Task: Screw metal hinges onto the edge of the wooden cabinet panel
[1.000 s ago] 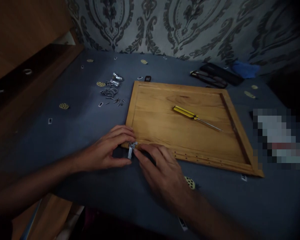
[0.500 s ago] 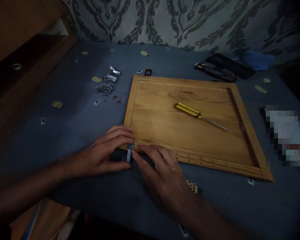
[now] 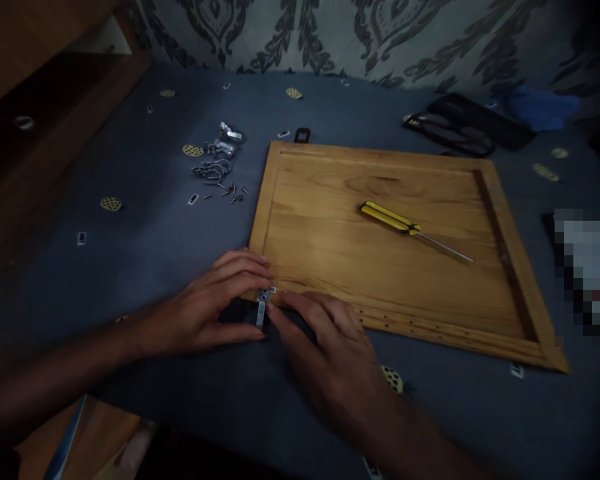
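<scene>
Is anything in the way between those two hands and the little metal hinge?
Nothing visible is: the left hand and right hand have fingers right at the metal hinge, by the wooden board's near left corner. The screwdriver lies farther back on the board.

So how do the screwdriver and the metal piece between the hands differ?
The screwdriver is long; the metal piece is shorter. The screwdriver has a yellow handle; the metal piece looks silvery. The screwdriver lies untouched on the wooden panel; the metal piece is between the left hand and right hand. Both show metal.
</scene>
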Available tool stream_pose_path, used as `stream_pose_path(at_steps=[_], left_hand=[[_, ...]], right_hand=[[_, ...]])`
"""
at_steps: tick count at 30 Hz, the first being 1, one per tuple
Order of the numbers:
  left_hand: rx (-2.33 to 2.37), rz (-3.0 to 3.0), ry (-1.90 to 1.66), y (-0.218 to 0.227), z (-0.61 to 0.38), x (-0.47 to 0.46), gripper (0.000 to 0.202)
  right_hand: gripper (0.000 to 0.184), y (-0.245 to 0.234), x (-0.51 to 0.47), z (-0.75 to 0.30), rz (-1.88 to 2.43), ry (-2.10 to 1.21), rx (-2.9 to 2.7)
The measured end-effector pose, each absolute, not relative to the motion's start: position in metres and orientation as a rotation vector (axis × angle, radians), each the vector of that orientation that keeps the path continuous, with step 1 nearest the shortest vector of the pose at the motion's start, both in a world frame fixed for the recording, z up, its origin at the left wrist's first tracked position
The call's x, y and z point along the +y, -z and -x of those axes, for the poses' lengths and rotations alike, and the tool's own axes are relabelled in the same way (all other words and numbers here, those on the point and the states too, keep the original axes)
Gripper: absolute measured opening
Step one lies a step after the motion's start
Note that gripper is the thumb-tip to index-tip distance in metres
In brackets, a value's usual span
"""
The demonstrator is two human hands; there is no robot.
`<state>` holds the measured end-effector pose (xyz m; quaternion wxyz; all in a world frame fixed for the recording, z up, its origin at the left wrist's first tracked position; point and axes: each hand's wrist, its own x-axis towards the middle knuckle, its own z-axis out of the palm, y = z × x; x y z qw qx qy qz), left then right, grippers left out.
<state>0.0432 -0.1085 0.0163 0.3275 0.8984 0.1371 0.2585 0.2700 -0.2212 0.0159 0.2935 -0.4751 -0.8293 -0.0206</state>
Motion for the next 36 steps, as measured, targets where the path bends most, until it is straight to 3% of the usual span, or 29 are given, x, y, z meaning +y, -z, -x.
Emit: stream_pose_path(at_steps=[36], left_hand=[[0.381, -2.31, -0.64, -0.0176, -0.0419, -0.1089, 0.05]], right_hand=[[0.037, -0.0114, -0.2227, -0.2691, 1.268, 0.028, -2.205]])
